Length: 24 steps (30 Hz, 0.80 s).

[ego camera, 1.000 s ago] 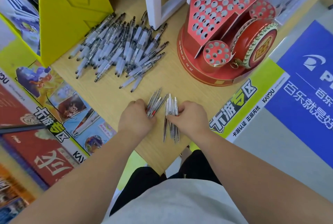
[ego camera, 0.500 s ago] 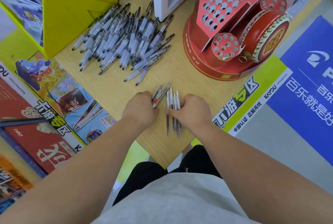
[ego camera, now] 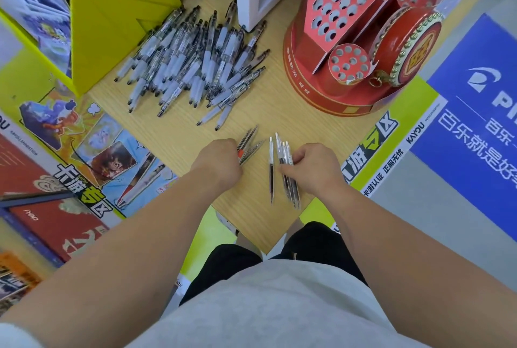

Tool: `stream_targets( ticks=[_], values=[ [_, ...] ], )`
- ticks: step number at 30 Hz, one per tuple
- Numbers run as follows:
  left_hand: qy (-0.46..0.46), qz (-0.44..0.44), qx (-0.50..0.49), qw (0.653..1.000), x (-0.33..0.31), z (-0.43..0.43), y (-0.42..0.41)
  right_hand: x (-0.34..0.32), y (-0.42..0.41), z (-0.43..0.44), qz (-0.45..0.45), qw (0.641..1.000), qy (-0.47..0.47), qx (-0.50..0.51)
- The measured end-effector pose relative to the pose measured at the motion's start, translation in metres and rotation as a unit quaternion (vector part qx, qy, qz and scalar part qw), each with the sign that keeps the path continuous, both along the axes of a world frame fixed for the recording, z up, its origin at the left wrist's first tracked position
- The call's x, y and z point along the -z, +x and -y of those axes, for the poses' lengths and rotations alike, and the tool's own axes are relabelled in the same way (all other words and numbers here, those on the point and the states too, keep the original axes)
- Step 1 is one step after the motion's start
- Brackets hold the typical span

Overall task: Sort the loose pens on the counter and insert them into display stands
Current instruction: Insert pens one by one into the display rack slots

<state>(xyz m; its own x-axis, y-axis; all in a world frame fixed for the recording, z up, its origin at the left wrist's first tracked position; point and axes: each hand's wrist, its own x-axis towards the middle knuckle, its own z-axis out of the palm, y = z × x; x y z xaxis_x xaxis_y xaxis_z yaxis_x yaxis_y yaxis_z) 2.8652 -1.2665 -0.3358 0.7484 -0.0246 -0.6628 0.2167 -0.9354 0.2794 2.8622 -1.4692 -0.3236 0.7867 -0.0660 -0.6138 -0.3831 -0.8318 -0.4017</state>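
Left hand (ego camera: 216, 163) clutches a pen bunch (ego camera: 249, 144), right hand (ego camera: 313, 168) pinches clear pens (ego camera: 286, 157) on the table (ego camera: 274, 112), stand (ego camera: 307, 48) at one o'clock; a slack pinch could roll them off the edge.

Right of the right hand (ego camera: 313, 168), a strip (ego camera: 391, 135) reads 卡游专区, 正品无忧 and KAYOU. Beyond it, a blue sign (ego camera: 475, 129) reads 百乐就是好. Left of the left hand (ego camera: 221, 163), a banner (ego camera: 81, 185) reads 卡游专区.

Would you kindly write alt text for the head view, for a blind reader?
A person's left hand grips a bunch of pens and the right hand pinches a row of pens on a wooden counter. Beyond them lie a pen pile and a red stand, its holes empty.
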Motion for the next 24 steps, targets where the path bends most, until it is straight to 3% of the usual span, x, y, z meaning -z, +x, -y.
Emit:
stream_targets(
  ticks=[5, 9, 15, 22, 24],
  values=[
    [-0.032, 0.0, -0.011, 0.999, -0.003, -0.004, 0.003, -0.001, 0.002, 0.003, -0.012, 1.0, 0.008, -0.016],
    [-0.112, -0.001, -0.104, 0.988, -0.009, -0.01, -0.003, -0.002, 0.003, 0.002, -0.015, 0.999, 0.002, -0.04],
    [-0.299, -0.065, -0.357, 0.883, -0.024, -0.021, -0.026, -0.005, -0.002, -0.001, 0.017, 0.999, -0.011, -0.035],
    [-0.384, -0.103, -0.415, 0.818, -0.03, -0.023, -0.051, -0.005, 0.003, -0.001, -0.002, 1.0, 0.001, -0.029],
    [-0.388, -0.092, -0.414, 0.818, -0.03, -0.021, -0.055, -0.006, 0.007, -0.003, -0.016, 0.999, 0.0, -0.042]
  ],
)
